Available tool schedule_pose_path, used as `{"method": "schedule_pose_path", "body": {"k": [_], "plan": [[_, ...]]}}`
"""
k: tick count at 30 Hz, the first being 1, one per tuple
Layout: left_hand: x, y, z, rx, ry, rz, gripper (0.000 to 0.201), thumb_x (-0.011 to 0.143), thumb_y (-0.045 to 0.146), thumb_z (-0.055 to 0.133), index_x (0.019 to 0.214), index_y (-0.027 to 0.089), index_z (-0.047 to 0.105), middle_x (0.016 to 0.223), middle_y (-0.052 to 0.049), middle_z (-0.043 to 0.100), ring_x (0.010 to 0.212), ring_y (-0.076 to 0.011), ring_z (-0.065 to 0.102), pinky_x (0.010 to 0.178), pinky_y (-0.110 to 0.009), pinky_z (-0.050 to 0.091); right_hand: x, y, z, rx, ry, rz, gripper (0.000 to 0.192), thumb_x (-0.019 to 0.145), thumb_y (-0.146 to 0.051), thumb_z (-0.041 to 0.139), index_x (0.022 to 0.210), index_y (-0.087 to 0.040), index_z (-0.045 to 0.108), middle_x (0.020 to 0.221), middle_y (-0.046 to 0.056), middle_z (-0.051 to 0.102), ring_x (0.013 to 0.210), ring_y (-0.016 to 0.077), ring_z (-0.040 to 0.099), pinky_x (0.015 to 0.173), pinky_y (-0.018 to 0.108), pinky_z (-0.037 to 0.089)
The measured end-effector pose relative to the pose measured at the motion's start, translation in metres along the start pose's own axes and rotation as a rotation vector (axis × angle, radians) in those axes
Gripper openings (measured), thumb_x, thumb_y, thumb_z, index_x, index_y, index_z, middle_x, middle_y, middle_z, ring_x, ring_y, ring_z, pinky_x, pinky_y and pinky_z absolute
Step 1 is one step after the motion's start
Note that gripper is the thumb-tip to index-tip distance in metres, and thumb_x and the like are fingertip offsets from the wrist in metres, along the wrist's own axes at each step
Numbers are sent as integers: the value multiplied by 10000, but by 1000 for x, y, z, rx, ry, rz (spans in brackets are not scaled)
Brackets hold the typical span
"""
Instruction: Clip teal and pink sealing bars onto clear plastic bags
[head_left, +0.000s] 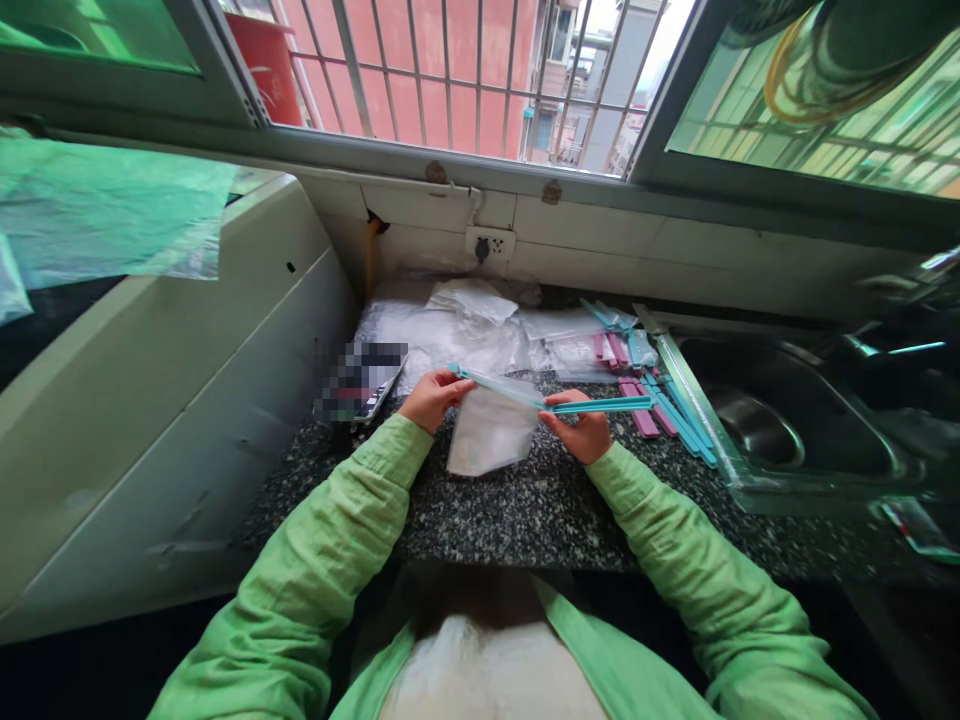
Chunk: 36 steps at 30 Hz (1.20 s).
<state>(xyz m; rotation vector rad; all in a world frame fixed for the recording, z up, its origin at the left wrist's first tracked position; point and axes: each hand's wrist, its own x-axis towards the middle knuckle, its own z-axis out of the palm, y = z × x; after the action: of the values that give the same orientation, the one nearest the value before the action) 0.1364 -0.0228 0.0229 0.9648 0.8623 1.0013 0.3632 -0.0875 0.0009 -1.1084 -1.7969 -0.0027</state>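
Note:
A clear plastic bag (491, 435) hangs between my hands above the dark speckled counter. My left hand (431, 402) pinches the bag's upper left corner, where a small blue end of a sealing clip shows. A long blue bag sealing clip (619, 405) sticks out to the right from the bag's upper right corner. My right hand (581, 432) is closed on that clip, fingers and thumb at the edge of the bag. How much of the clip lies along the bag's top edge is hard to make out.
A heap of clear plastic bags (472, 330) lies behind my hands. Pink clips (637, 408) and blue clips (686, 425) lie to the right, beside the metal sink (757, 420). A partly blurred phone-like object (367, 382) lies left. A wall socket (491, 244) is behind.

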Motion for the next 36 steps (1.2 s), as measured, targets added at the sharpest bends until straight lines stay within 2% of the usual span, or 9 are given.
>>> {"method": "schedule_pose_path", "body": {"k": [7,16,23,31,36], "plan": [[1,-2,0,12,-3,7,308,402,297,780,540,111,576,457,44,498,414,-26,393,399,-165,263,-1,0,0,-22,-11,53,99,749,-306,588,752,-210,613,721,21,653,684,154,613,669,303,515],[0,0,1,61,37,31,357,363,351,783,525,108,578,446,46,478,405,-22,354,400,-181,236,1,-5,1,-9,15,1,72,753,-263,589,745,-193,605,702,27,649,682,150,609,663,294,511],[-1,5,5,155,35,15,358,382,379,770,492,111,560,393,56,420,375,-24,324,393,-191,213,-1,4,4,-21,60,21,97,749,-295,588,749,-200,610,717,31,650,690,164,611,665,316,510],[-5,15,19,156,53,-9,322,417,348,761,534,111,577,404,65,400,389,-20,312,405,-187,207,1,10,2,-15,99,90,130,760,-323,579,770,-199,616,725,31,650,690,163,609,681,323,516],[0,28,34,151,45,51,300,431,341,753,528,125,569,415,68,419,389,-18,325,398,-182,209,3,14,1,4,126,176,147,757,-338,577,765,-199,624,714,27,648,668,156,604,664,314,521]]}}
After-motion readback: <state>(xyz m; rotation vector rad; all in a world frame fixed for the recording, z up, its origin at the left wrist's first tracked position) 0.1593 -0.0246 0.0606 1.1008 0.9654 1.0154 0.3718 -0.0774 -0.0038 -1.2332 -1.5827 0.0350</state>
